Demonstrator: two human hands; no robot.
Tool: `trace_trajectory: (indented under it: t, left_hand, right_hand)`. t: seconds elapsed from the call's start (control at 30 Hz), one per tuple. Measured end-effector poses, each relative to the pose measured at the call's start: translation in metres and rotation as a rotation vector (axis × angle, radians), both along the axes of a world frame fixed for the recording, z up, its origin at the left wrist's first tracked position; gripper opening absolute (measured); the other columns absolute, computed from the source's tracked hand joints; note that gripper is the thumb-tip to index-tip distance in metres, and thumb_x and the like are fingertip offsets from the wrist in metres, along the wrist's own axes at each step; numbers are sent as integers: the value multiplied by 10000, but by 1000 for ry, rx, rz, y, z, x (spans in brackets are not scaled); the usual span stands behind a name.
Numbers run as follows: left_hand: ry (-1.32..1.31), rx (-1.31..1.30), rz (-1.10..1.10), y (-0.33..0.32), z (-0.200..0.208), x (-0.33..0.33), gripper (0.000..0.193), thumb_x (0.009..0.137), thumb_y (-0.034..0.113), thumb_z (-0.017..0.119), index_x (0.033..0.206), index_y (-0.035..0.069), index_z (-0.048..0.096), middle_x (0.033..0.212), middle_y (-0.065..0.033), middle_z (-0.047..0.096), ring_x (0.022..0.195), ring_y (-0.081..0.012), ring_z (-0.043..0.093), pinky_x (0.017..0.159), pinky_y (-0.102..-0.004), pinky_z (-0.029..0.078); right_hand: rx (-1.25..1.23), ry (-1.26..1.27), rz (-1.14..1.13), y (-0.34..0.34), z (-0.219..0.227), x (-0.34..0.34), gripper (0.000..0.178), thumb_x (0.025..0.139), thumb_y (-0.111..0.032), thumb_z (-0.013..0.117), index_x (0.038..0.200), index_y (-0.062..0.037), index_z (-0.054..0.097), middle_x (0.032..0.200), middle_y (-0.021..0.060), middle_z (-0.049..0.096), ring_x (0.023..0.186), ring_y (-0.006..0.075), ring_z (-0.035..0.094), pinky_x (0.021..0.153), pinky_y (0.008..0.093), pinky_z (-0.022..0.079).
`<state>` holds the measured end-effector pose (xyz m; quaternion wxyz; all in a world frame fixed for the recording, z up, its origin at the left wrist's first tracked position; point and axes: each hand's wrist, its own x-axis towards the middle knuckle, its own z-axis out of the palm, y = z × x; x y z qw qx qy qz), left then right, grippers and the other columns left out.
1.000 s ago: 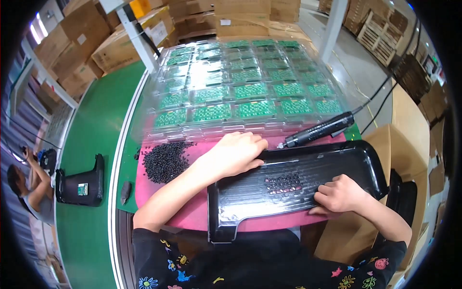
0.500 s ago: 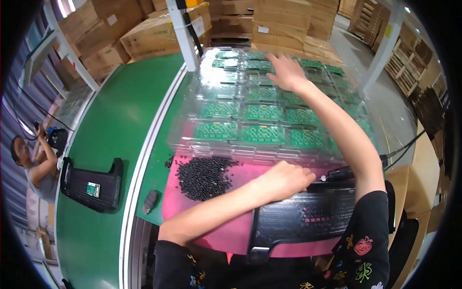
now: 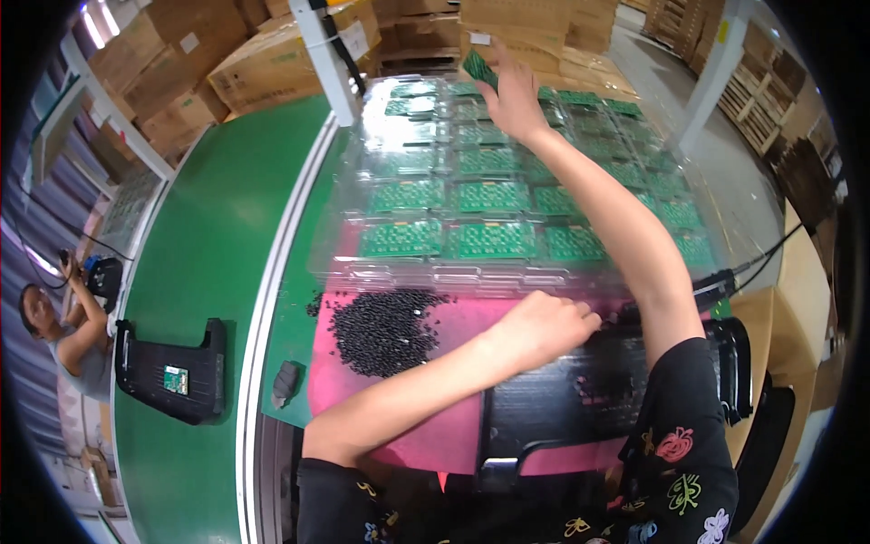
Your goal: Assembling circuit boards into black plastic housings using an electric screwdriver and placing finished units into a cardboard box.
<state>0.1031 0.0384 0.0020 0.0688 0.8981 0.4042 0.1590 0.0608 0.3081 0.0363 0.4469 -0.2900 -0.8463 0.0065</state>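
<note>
My right hand [image 3: 518,102] is stretched over the far side of a clear plastic tray [image 3: 435,275]. It pinches a green circuit board [image 3: 477,68], held tilted above the tray. Rows of similar green circuit boards [image 3: 494,196] lie in the tray's compartments. My left hand [image 3: 546,331] is curled at the far edge of a black plastic housing [image 3: 535,403]; whatever its fingers hold is hidden. The housing lies on a pink mat [image 3: 435,426], partly covered by my right sleeve. Left of that hand is a pile of small black parts [image 3: 376,335].
A black corded tool [image 3: 714,288] lies at the right. On the green conveyor [image 3: 195,263] at left sits another black housing [image 3: 204,399] carrying a small board [image 3: 176,381]. A dark lump [image 3: 286,381] rests beside the mat. Another person [image 3: 77,335] works at far left. Cardboard boxes [image 3: 517,36] stand behind.
My right hand has lifted a circuit board from the far part of the tray and moved slightly away and left. My left hand stays at the housing's edge. The view has shifted slightly.
</note>
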Motion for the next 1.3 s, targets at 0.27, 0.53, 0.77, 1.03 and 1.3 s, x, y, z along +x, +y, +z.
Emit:
trace_trajectory:
  t: [0.27,0.53,0.77,1.03,1.3]
  left_hand:
    - [-189,-298,165,-2,49,-25,451,769,211,777,1129,-12,621,994,-141,689,901,-231,685,708,-331,558]
    - [-904,-350,86,-25,49,-7,652,691,-88,787,1296,-41,549,1238,-148,598,1013,-153,597,715,-234,588]
    - [-795,-328,87,-36,32,-9,623,665,-63,805,1252,-1,607,1171,-73,602,946,-111,574,637,-198,529]
    - [-326,-416,56,-45,17,-17,568,628,86,860,1143,17,630,1017,-77,602,693,-146,594,576,-283,512]
    - [-71,-498,70,-45,4,-18,571,641,137,848,1123,24,563,1049,-103,569,843,-282,630,731,-377,519]
  right_hand:
    - [-665,561,510,-143,70,166,734,888,-102,685,1479,-34,255,1164,159,590,964,219,660,799,310,532]
    - [-723,597,545,-252,13,248,724,827,-96,633,1438,20,260,1224,227,543,1163,389,592,1002,484,492]
    - [-767,560,438,-282,-12,272,691,884,-162,633,1436,60,282,1324,267,521,1256,320,527,1076,424,411]
    - [-757,15,392,-273,-42,309,545,775,-131,801,1250,-20,558,1305,129,561,1213,255,554,1004,382,461]
    - [-676,-203,350,-269,-63,304,529,670,-125,850,1132,-40,606,1248,119,550,1144,319,536,972,407,448]
